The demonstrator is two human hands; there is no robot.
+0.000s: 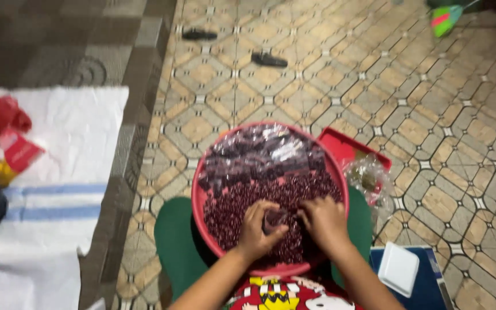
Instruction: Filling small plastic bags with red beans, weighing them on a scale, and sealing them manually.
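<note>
A round red basin (201,198) rests on my lap, filled with dark red beans (242,201). Several small clear plastic bags of beans (259,152) are piled at its far side. My left hand (256,229) and my right hand (324,221) sit over the beans at the near edge. Both hands pinch a small clear plastic bag (275,218) between them, and it appears to hold some beans.
A red tray (344,146) with a clear bag (368,181) lies right of the basin. A white lid (398,268) rests on a blue box (429,287). A white woven sack (53,189) with red packets (7,138) lies left. Two sandals (268,59) lie on the tiled floor.
</note>
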